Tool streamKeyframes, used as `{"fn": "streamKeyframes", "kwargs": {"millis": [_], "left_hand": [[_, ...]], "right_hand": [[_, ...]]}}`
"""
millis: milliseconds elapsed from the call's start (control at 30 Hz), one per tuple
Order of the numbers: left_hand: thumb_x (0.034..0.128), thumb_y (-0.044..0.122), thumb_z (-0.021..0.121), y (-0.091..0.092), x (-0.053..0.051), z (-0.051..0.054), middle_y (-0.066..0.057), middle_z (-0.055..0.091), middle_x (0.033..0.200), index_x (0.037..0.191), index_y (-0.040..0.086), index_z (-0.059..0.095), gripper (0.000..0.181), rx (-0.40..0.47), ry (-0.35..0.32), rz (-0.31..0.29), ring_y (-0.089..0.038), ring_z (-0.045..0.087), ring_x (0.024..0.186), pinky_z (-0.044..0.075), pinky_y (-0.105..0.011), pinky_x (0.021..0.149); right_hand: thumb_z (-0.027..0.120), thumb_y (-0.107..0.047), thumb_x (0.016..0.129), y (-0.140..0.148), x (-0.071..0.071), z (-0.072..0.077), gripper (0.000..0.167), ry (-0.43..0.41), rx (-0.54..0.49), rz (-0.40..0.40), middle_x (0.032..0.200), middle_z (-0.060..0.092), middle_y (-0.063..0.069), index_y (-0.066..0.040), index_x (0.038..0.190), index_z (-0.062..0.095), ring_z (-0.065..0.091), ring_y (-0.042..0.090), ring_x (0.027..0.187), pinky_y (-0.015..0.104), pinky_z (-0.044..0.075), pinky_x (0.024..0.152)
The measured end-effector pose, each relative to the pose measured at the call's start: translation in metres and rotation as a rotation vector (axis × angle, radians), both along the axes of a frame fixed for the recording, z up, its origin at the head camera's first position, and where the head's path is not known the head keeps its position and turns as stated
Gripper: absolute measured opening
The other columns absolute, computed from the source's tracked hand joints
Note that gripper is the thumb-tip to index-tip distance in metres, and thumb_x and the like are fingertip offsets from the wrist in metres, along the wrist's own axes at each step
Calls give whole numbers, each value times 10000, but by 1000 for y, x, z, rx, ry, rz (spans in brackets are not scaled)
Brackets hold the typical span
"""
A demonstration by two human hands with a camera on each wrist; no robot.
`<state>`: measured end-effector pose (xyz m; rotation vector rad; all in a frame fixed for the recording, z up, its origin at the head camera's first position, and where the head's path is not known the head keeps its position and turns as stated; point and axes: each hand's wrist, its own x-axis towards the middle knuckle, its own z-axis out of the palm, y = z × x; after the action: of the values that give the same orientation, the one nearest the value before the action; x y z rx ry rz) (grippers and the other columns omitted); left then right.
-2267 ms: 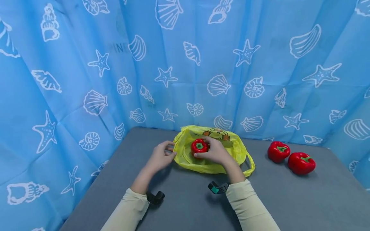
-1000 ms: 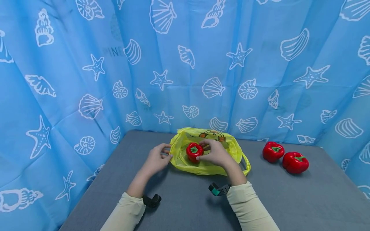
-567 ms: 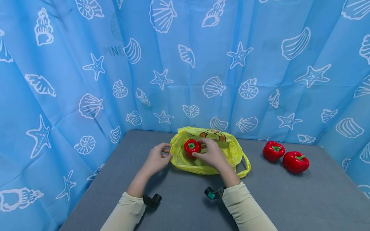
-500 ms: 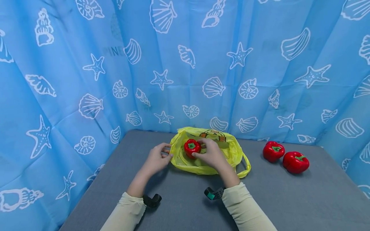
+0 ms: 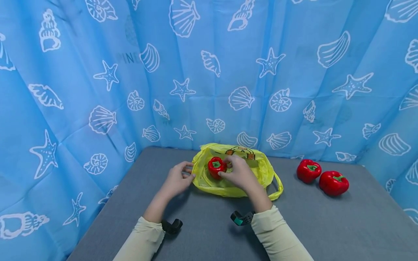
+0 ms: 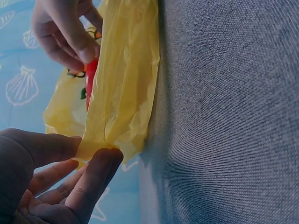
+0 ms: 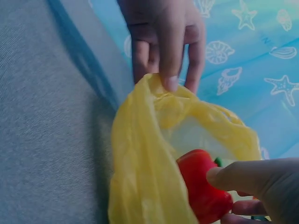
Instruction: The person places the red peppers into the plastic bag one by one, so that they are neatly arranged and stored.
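A yellow plastic bag (image 5: 209,186) lies on the table with its mouth spread. The left hand (image 5: 177,180) pinches the bag's left rim between thumb and fingers, as the left wrist view also shows on the bag (image 6: 124,93). Inside the bag mouth is a red bell pepper (image 5: 216,167) with a green stem. The right hand (image 5: 241,174) reaches in from the right; its thumb touches the pepper (image 7: 198,186) and its fingers lie at the far side, partly hidden in the right wrist view.
Two more red peppers, one (image 5: 308,171) and another (image 5: 334,183), lie side by side on the grey table (image 5: 209,232), right of the bag. A blue shell-patterned curtain (image 5: 202,72) hangs behind and at the sides. Each wrist wears a dark band.
The right hand and the pepper have shifted slightly left within the bag since about a second ago. In the last half second its fingers have moved only slightly. The left hand stays at the rim.
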<state>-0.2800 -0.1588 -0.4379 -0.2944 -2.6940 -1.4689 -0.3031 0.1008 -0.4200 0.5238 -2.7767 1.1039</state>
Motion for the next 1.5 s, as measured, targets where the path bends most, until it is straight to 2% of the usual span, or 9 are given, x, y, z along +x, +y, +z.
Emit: {"fn": "streamKeyframes", "kwargs": {"millis": [200,433,633,800,1133,1333,1500], "left_hand": [[989,87,713,0,0,0,-145,744,1170,1348,61,672,362,0,1,1,-251,751,989,647,-396,799],[991,75,707,0,0,0,-163,743,1173,1344,39,666,357,-8,15,-10,-271,755,989,649,-408,801],[992,72,701,-1,0,0,-162,743,1168,1350,37,663,362,5,12,-15,-267,756,983,650,-400,789],[990,80,710,-1,0,0,-144,743,1169,1349,59,667,362,9,4,-2,-250,755,983,649,-391,789],[992,83,709,3,-1,-5,-145,745,1158,1347,64,672,358,16,11,-11,-241,758,958,648,-389,771],[991,69,707,3,0,-3,-157,739,1159,1355,50,666,366,23,4,-11,-252,759,951,649,-387,761],[990,65,708,2,0,-3,-154,739,1152,1353,46,665,366,18,12,-9,-259,761,943,649,-396,767]], "right_hand": [[860,-174,896,-4,-1,-4,313,60,24,-24,1084,687,148,-23,1145,747,658,355,1016,450,589,854],[864,-165,889,-9,-3,-12,251,115,17,-64,1109,678,136,-42,1077,753,675,335,1000,457,604,845],[861,-131,893,-15,-4,-19,198,170,10,-83,1096,652,119,-39,1022,741,653,267,928,432,597,819],[849,-116,900,-19,-7,-23,177,185,30,-111,1052,633,98,-46,1022,742,618,224,855,400,578,774],[852,-108,898,-18,-11,-26,167,200,37,-136,1026,638,106,-49,998,731,640,246,880,405,592,763],[852,-144,899,-12,-10,-21,191,174,32,-134,1020,653,116,-51,1025,744,643,264,910,431,596,802],[831,-224,930,-1,-6,-6,314,129,16,-125,1156,688,182,-28,1159,744,673,343,1045,498,594,893]]}}
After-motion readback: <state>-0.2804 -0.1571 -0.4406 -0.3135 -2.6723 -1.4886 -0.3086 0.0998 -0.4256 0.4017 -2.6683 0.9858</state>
